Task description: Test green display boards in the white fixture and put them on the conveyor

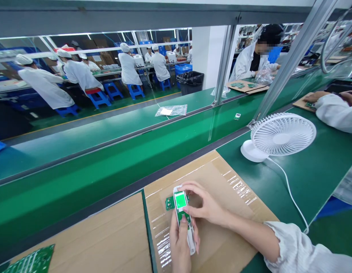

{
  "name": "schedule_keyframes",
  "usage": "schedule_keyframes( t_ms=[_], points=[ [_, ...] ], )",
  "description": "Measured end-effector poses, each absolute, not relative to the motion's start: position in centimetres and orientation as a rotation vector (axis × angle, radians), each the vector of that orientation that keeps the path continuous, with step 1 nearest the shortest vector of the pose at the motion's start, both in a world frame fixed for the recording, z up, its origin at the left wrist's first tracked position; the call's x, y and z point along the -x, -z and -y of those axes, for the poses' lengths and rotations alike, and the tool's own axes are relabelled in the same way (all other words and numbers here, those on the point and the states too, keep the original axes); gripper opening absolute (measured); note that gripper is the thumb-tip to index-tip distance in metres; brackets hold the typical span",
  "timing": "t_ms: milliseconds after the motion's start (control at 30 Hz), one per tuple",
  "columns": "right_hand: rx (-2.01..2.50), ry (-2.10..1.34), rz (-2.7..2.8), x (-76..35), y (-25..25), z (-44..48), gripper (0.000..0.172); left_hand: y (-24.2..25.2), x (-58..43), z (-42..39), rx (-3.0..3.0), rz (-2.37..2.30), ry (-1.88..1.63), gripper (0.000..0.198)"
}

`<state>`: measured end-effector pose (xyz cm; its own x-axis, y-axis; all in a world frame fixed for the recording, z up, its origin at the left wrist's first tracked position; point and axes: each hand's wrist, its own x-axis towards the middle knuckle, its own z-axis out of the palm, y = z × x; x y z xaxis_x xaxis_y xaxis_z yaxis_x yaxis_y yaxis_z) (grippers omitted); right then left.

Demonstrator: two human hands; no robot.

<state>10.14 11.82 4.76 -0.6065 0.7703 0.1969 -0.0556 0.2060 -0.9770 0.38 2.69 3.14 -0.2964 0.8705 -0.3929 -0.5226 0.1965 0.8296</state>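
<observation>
My left hand point(180, 242) grips the lower end of a slim white device point(184, 216) with a bright green screen and a green circuit board showing inside it. My right hand point(203, 204) curls over the device's top end, fingertips pinched at its upper and right edges. A small green circuit board point(169, 203) lies on the taped cardboard sheet point(221, 178) just left of the device. Both hands hover low over this cardboard.
A white desk fan point(281, 134) with its cable stands on the green bench at right. A second cardboard sheet point(107, 235) lies left, with a green board panel point(33, 261) at the corner. A green conveyor point(107, 151) runs behind. Co-workers in white coats sit around.
</observation>
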Motion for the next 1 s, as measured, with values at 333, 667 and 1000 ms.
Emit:
schedule_keyframes(
  t_ms=[333,667,1000],
  points=[
    [0.670,-1.502,1.752,-10.0,-4.5,-11.9,0.041,-3.7,-0.8,-2.9,-0.346,-1.243,-1.487,0.035],
    [0.645,-1.490,1.741,-10.0,-4.5,-11.9,0.041,-3.7,-0.8,-2.9,-0.364,-1.282,-1.479,0.040],
    [0.701,-1.433,1.770,-9.9,-3.9,-12.0,0.042,-3.4,-0.8,-3.0,-0.373,-1.298,-1.467,0.046]
  ],
)
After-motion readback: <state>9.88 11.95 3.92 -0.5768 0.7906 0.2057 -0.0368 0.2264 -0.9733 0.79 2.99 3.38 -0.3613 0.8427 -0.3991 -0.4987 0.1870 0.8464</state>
